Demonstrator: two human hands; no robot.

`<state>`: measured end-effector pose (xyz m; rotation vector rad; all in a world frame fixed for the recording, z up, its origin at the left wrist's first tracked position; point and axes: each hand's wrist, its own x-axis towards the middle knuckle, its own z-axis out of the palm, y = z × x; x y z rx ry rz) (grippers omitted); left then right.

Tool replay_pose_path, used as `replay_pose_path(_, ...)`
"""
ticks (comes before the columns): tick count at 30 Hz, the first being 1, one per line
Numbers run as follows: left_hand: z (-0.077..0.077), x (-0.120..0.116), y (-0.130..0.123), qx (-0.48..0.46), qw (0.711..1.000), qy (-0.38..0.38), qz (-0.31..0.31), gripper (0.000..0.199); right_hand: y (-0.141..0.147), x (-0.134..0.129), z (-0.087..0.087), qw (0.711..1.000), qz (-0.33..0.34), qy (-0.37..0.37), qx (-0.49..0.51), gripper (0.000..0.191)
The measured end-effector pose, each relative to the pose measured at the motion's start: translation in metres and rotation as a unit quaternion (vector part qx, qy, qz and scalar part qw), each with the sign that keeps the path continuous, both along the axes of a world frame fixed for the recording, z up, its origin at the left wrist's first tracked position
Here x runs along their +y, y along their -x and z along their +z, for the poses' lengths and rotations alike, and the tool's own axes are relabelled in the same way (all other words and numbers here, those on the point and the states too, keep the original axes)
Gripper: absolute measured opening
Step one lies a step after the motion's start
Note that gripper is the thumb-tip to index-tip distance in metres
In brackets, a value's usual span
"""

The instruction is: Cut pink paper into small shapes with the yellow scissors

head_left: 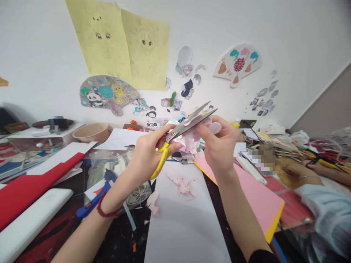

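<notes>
My left hand [149,151] is closed round the yellow handles of a pair of scissors [189,124], whose blades are parted and point up to the right. In my right hand [219,146] a pale pink paper cutout [215,128] with small red marks is pinched between thumb and fingers. The blades lie against or just in front of this paper; whether they are cutting into it I cannot tell. Below my hands, pink paper scraps [184,185] lie on a long white sheet [181,226].
Left of the sheet are a blue utility knife [94,201], a white box [35,226] and a red strip [41,186]. On the right lie pink card [246,199] and another person's arm in a light sleeve [323,208]. Behind stand a tan bowl [91,132] and a wall with drawings [148,51].
</notes>
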<state>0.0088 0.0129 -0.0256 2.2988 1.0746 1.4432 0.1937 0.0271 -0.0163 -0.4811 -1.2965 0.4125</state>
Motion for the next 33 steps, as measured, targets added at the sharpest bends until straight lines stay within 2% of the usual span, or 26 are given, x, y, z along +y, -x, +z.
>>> replay_pose_path(7,0.001,-0.001,0.000,0.009,1.000,-0.004,0.016,0.065,0.002,-0.005,0.001,1.000,0.016,0.003,0.003,0.012)
replay_pose_path(17,0.003,-0.002,0.000,0.020,0.999,-0.038,0.025,0.063,-0.002,-0.006,0.004,1.000,0.003,0.003,-0.001,0.017)
replay_pose_path(22,0.004,-0.001,0.002,0.018,0.999,-0.038,0.009,0.061,-0.006,-0.010,0.009,1.000,0.011,-0.005,-0.029,0.014)
replay_pose_path(33,0.007,-0.003,0.005,0.027,0.999,-0.045,-0.004,0.055,-0.022,-0.009,0.013,0.996,-0.019,-0.023,-0.081,0.010)
